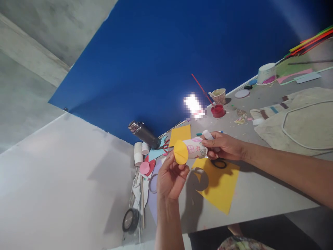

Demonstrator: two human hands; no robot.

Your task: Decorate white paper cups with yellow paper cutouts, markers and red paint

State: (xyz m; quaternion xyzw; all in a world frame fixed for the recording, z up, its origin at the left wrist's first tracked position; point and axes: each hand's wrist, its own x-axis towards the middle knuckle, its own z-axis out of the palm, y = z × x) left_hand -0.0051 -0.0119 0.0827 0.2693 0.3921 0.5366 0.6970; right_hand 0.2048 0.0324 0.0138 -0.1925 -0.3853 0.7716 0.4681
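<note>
Big blue backdrop (166,52) fills most of the view, with grey concrete wall off to the side and a grey worktable (260,187) running under it, all tilted because of the head angle. On the table there's a beige woven bag (307,121) over on the far side, then a yellow paper sheet (221,187) with a round hole cut out of it, lying right under the hands. A second, smaller yellow sheet (180,134) sits further back next to a dark metal bottle (144,133) lying on its side. Also a white bowl (266,73) flipped upside down, a little red paint pot (218,111) with a red brush (201,88) sticking out, and a roll of black tape (130,219) near the table's edge.

Now the main bit: a white paper cup (194,148) held sideways up off the table, between both hands. It's got a pink window drawn on it plus some small doodles and lettering I can't read. A yellow paper circle (180,152) covers its mouth end, slightly creased down the middle.

Left hand (170,178) has its fingers curled up, pinching the yellow circle's lower edge. Right hand (223,146) is wrapped closed around the cup's base end, and it's also got a white glue stick (208,134) tucked in the same grip.
</note>
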